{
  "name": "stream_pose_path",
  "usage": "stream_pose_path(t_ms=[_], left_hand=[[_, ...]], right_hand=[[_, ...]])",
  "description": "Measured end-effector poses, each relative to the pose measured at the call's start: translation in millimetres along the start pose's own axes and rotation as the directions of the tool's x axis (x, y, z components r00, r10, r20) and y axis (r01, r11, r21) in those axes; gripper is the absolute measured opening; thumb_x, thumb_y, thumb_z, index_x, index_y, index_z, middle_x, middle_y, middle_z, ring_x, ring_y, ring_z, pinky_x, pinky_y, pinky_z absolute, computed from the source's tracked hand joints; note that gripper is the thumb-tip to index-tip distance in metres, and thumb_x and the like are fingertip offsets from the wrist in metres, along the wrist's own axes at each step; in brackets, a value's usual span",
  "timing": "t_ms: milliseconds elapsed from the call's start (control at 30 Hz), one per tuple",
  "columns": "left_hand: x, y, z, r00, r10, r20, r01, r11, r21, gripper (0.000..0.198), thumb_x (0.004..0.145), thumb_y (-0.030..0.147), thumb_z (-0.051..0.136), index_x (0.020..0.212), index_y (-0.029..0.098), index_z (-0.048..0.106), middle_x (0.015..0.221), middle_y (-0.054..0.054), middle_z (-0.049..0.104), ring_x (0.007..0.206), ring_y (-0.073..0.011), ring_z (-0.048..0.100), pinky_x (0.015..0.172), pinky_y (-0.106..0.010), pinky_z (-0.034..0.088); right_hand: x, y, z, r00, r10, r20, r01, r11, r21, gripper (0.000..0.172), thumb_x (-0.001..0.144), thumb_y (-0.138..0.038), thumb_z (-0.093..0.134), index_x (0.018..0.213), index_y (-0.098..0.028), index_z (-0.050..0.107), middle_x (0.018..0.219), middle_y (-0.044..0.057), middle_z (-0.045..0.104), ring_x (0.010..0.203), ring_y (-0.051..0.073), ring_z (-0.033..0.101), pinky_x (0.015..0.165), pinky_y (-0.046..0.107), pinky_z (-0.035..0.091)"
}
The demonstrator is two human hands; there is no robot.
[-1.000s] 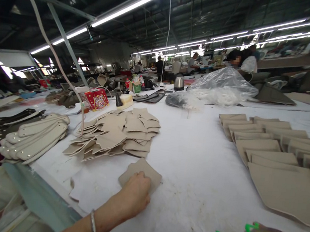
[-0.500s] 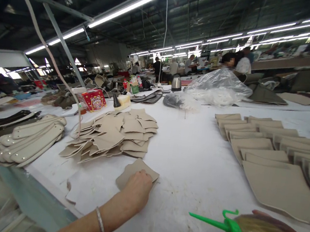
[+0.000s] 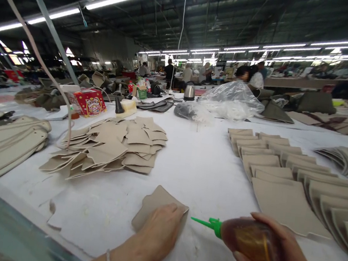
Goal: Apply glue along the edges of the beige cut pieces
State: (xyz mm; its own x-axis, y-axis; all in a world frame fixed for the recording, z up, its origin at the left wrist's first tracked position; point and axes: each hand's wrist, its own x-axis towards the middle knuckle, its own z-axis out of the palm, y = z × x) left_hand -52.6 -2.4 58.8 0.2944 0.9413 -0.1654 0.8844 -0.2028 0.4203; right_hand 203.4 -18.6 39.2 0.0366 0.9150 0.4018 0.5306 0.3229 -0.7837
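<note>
My left hand (image 3: 161, 232), with a bracelet at the wrist, is closed on the right part of a beige piece (image 3: 155, 202) lying on the white table (image 3: 208, 164). Its fingertips are at the piece's right edge. My right hand (image 3: 292, 255) is wrapped round a squeeze bottle (image 3: 252, 241) of amber liquid. The bottle's green nozzle (image 3: 207, 223) points left, a short gap from the piece's right corner. A loose heap of beige pieces (image 3: 109, 143) lies behind my left hand. Overlapping rows of similar pieces (image 3: 286, 199) are behind my right hand.
White studded strips (image 3: 7, 144) lie at the left. Further back are a red box (image 3: 90, 102), a metal kettle (image 3: 189, 92) and clear plastic wrap (image 3: 231, 99). A pale cable (image 3: 45, 64) hangs down at the left. Several people stand in the background.
My right hand has come further into view, bringing the bottle left, its nozzle now near the held piece. The view has turned right, and my left hand with the piece sits slightly further right.
</note>
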Motion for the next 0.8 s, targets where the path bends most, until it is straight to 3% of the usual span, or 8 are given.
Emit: stream_pose_path(t_ms=[233,500,800], left_hand=[[-4,-7,4.7,0.999,0.032,-0.035,-0.034,0.997,-0.067,0.054,0.083,0.008,0.035,0.129,0.022,0.058,0.109,-0.008,0.067,0.100,-0.0249,0.063,0.091,-0.034,0.047],[-4,-8,8.6,0.997,0.057,-0.045,-0.058,0.998,-0.028,0.044,0.087,0.012,0.034,0.122,0.023,0.058,0.102,-0.007,0.065,0.090,-0.0233,0.063,0.081,-0.034,0.050],[-5,-7,6.7,0.997,0.072,-0.031,-0.072,0.997,0.010,0.033,0.091,0.016,0.033,0.114,0.023,0.056,0.097,-0.006,0.063,0.082,-0.0230,0.063,0.074,-0.034,0.050]], right_hand=[[9,-12,14,0.984,-0.159,0.081,0.169,0.976,-0.136,0.053,0.081,-0.053,0.070,0.124,-0.028,0.051,0.110,0.006,0.065,0.089,0.026,0.068,0.085,0.034,0.056],[14,-19,20,0.958,-0.260,0.119,0.274,0.953,-0.130,0.042,0.083,-0.043,0.070,0.119,-0.029,0.052,0.104,0.003,0.065,0.082,0.022,0.067,0.076,0.029,0.056],[19,-15,19,0.980,-0.166,0.111,0.180,0.974,-0.139,0.043,0.085,-0.049,0.066,0.120,-0.029,0.052,0.106,0.002,0.065,0.087,0.023,0.067,0.078,0.029,0.055]])
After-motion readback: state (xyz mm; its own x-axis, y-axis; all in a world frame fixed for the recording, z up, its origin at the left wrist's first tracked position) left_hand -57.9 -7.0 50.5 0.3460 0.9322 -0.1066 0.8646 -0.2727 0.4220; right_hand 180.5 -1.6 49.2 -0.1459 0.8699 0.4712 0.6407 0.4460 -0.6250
